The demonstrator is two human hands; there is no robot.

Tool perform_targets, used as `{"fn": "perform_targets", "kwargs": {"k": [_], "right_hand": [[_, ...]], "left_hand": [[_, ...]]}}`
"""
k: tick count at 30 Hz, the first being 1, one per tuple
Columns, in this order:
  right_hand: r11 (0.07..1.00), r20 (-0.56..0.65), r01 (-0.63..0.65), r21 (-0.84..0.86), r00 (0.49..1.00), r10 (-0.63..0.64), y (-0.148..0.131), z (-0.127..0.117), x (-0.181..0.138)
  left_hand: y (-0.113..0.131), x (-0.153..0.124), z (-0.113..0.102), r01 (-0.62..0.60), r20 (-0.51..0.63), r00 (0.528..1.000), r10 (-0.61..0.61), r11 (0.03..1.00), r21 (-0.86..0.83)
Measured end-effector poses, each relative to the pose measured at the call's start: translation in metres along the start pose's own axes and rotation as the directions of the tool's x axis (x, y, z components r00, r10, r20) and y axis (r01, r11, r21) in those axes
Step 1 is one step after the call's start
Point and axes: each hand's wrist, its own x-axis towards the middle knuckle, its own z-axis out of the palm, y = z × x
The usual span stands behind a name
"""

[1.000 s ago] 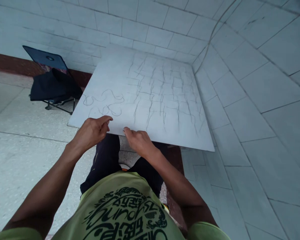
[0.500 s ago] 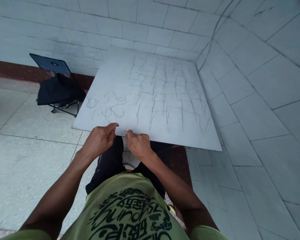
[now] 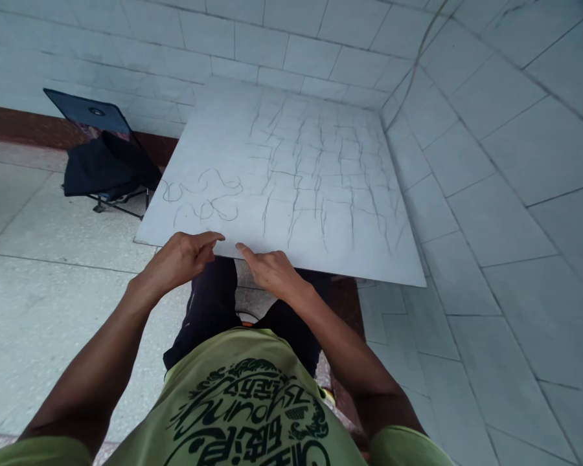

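Note:
My left hand (image 3: 184, 257) is at the near edge of a white board (image 3: 204, 142), its index finger reaching right and the other fingers curled in. A short gap away, my right hand (image 3: 268, 268) points back toward it, with its remaining fingers folded. Anything pinched in either hand is too thin or hidden to make out. Thin dark wavy lines (image 3: 296, 181) run in a rough grid over the board's middle and right. Curly loops (image 3: 211, 208) lie on its left; I cannot tell whether these are drawn or are threads.
A folding chair (image 3: 94, 111) with dark cloth (image 3: 109, 162) on it stands left of the board. White tiled walls (image 3: 505, 194) meet at the back right, where a cable (image 3: 420, 55) hangs. Beneath the board are my legs (image 3: 211, 298) and a dark red surface (image 3: 346, 304).
Both hands have drawn slightly apart, the left going left. My right index finger now extends further toward the left hand. The view has shifted a little.

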Motion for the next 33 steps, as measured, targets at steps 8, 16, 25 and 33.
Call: {"fn": "perform_targets", "kwargs": {"k": [8, 16, 25, 33], "right_hand": [[0.987, 0.055, 0.128, -0.092, 0.991, -0.124, 0.011, -0.009, -0.004], [0.980, 0.089, 0.178, -0.088, 0.981, -0.170, 0.011, -0.013, -0.008], [0.999, 0.017, -0.045, 0.016, 0.999, 0.044, 0.008, -0.008, -0.007], [0.996, 0.042, -0.055, 0.069, 0.998, 0.052, 0.003, 0.003, -0.006]], "left_hand": [[-0.007, 0.000, -0.004, -0.073, 0.061, 0.996, 0.072, 0.997, 0.008], [-0.007, 0.001, -0.003, -0.071, -0.005, 0.997, 0.071, 0.997, 0.028], [-0.005, 0.000, 0.001, -0.038, -0.037, 0.999, 0.038, 0.999, -0.006], [0.001, 0.002, 0.001, -0.016, -0.076, 0.997, 0.013, 0.999, -0.046]]}}
